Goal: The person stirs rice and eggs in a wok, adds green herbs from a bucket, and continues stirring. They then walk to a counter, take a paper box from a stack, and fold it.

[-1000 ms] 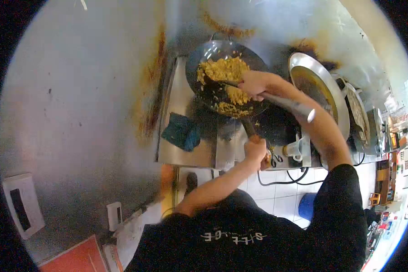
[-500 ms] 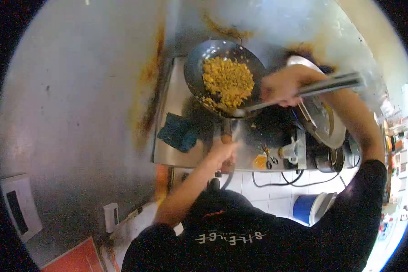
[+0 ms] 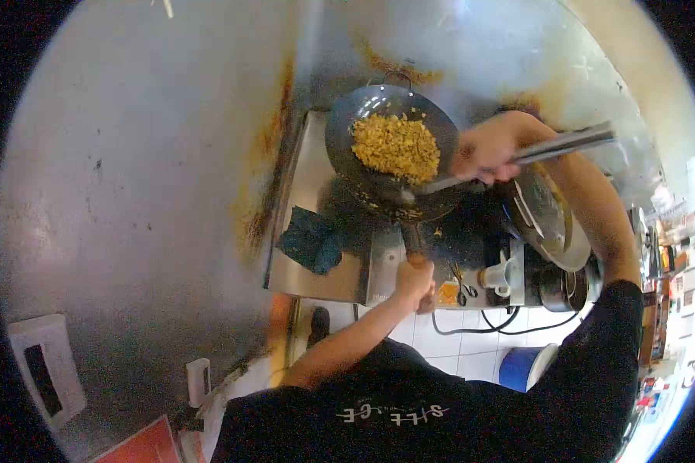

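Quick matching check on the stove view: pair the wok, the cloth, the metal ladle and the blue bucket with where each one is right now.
Things:
1. wok
2. dark cloth
3. metal ladle
4. blue bucket

Places:
A. on the tiled floor
B. in the right hand
C. on the steel counter, left of the burner
D. held by its handle in the left hand

Pairs: 1-D, 2-C, 3-B, 4-A

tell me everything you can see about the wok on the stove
The wok is round, dark and metallic-looking, with a small loop handle at its far rim and a long handle running toward the person. The left hand grips that handle's end. A heap of yellow fried rice lies inside, toward the right. The metal ladle, held by the right hand, meets the wok's near right rim. It sits over the burner of the steel stove.
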Demonstrator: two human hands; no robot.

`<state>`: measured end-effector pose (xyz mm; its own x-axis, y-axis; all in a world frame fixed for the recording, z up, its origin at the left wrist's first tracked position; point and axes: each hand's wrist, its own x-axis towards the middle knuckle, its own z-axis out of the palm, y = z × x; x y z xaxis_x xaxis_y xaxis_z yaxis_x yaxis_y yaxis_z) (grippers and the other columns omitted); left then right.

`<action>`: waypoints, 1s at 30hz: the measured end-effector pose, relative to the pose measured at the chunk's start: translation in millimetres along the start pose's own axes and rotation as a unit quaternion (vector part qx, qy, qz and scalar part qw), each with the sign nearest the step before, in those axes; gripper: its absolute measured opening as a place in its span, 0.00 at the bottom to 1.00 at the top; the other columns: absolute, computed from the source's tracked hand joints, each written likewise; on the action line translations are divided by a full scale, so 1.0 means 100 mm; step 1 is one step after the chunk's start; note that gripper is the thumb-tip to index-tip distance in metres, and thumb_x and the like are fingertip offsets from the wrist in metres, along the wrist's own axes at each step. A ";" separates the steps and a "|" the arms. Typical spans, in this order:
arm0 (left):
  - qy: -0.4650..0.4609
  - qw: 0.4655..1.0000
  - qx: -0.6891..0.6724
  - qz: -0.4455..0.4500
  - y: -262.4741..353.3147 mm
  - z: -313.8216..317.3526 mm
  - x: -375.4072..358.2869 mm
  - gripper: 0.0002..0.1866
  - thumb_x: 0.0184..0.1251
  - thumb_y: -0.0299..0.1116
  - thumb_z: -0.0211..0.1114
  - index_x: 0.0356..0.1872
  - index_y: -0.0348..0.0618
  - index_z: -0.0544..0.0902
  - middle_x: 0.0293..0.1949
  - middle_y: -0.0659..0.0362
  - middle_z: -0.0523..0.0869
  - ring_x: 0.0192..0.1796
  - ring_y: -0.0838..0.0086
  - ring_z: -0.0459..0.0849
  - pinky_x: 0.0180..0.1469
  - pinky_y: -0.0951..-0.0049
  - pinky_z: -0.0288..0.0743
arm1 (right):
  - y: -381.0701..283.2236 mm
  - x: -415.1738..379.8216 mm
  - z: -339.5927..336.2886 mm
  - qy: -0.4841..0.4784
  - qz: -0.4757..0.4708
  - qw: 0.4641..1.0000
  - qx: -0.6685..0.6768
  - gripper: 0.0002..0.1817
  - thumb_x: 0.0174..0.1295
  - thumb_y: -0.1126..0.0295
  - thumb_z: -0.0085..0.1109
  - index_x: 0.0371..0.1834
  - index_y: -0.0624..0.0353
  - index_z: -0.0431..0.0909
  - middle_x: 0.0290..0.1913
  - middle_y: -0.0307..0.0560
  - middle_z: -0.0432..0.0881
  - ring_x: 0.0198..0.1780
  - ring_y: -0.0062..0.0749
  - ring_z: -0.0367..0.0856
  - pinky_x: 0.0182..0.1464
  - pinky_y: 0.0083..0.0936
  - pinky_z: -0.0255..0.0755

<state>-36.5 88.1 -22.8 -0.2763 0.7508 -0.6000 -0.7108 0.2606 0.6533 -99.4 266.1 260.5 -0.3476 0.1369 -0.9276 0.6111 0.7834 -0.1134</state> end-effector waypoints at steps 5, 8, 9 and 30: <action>0.019 1.000 -0.016 0.002 -0.15 0.61 0.01 0.05 0.59 0.31 0.55 0.26 0.41 0.73 0.14 0.58 0.73 0.13 0.72 0.72 0.12 0.69 0.65 | 0.02 0.20 0.46 0.193 0.029 0.981 -0.011 0.13 0.55 0.67 0.44 0.17 0.61 0.73 0.10 0.43 0.71 0.12 0.29 0.72 0.17 0.26 0.67; -0.005 0.998 -0.067 0.011 0.00 0.29 -0.11 0.03 0.58 0.28 0.55 0.28 0.41 0.73 0.15 0.60 0.72 0.13 0.74 0.70 0.13 0.71 0.63 | 0.04 0.18 0.45 0.104 0.015 0.981 -0.162 0.14 0.53 0.67 0.48 0.15 0.62 0.74 0.13 0.48 0.76 0.17 0.33 0.78 0.21 0.30 0.71; 0.002 0.998 -0.067 -0.005 0.01 0.21 -0.20 0.03 0.58 0.28 0.55 0.29 0.41 0.73 0.15 0.60 0.73 0.13 0.74 0.70 0.13 0.71 0.64 | 0.11 0.29 0.45 0.090 -0.010 0.978 -0.190 0.14 0.53 0.67 0.49 0.15 0.63 0.75 0.14 0.50 0.78 0.18 0.34 0.81 0.22 0.31 0.73; -0.137 0.988 -0.017 -0.067 -0.62 -0.11 -0.17 0.13 0.64 0.42 0.55 0.23 0.47 0.72 0.16 0.62 0.71 0.18 0.71 0.73 0.17 0.69 0.68 | 0.53 1.11 0.66 0.193 -0.078 0.969 -0.134 0.08 0.51 0.70 0.51 0.26 0.66 0.75 0.27 0.58 0.77 0.27 0.44 0.78 0.27 0.35 0.72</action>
<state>4.7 52.5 -58.1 0.0037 0.8485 -0.5292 -0.7523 0.3510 0.5576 -58.1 282.7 128.3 -0.6927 0.1804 -0.6983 0.3406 0.9352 -0.0963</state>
